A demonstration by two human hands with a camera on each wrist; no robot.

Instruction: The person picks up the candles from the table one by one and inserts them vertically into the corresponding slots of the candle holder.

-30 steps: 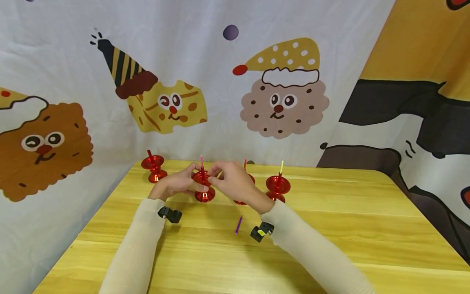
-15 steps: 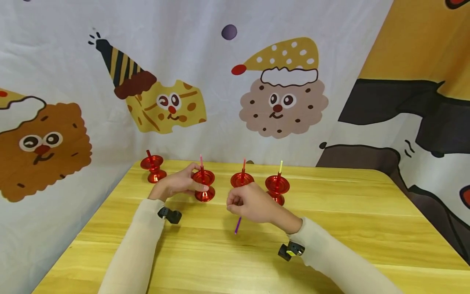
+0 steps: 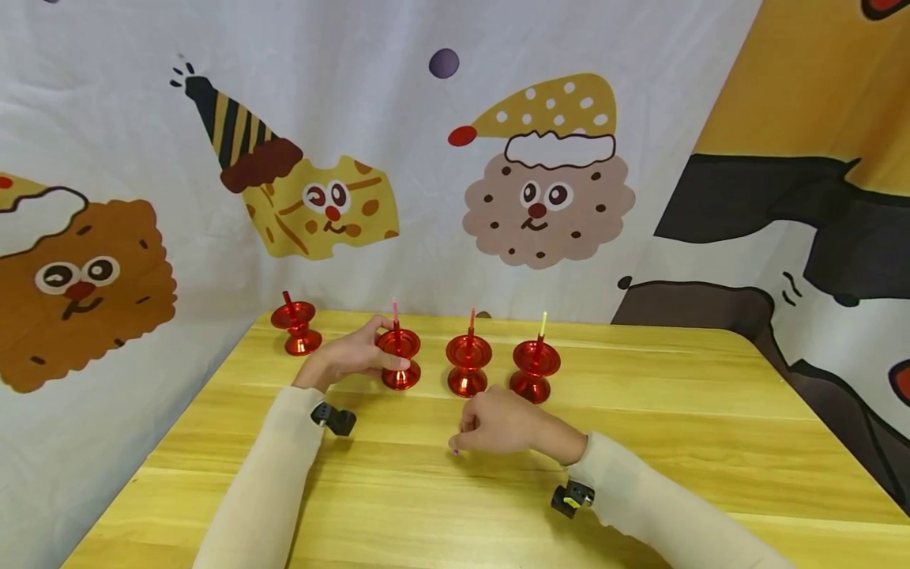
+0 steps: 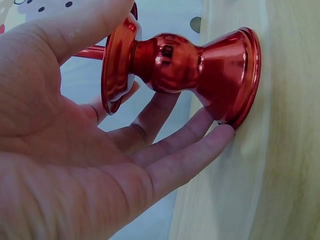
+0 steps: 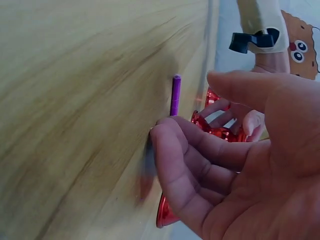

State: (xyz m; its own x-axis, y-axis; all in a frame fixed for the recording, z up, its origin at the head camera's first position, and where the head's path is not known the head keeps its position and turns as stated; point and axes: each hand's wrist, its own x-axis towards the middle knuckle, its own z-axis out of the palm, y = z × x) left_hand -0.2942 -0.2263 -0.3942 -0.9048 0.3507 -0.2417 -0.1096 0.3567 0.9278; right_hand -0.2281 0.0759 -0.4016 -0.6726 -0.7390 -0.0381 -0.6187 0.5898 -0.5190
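Note:
My left hand (image 3: 355, 353) holds a shiny red candle holder (image 3: 401, 376), which stands on the table with a pink candle (image 3: 395, 310) upright in its tube. In the left wrist view the thumb lies at the dish of the candle holder (image 4: 175, 62) and the fingers curl along its far side and base. My right hand (image 3: 501, 423) is low over the table, at a purple candle lying there. From the right wrist, the purple candle (image 5: 175, 95) shows beyond the bent fingertips, and the thumb stands apart from them. The fingers partly hide the candle.
Right of the held one stand two more red candle holders, one with a reddish candle (image 3: 472, 318), one with a yellow candle (image 3: 543, 323). Another candle holder (image 3: 303, 342) at the far left shows only its red tube. A printed cloth (image 3: 426, 269) hangs behind the wooden table (image 3: 398, 506).
My right hand has left the pink candle's holder and moved right and toward me, down to the purple candle. The left hand and its candle holder have shifted slightly right.

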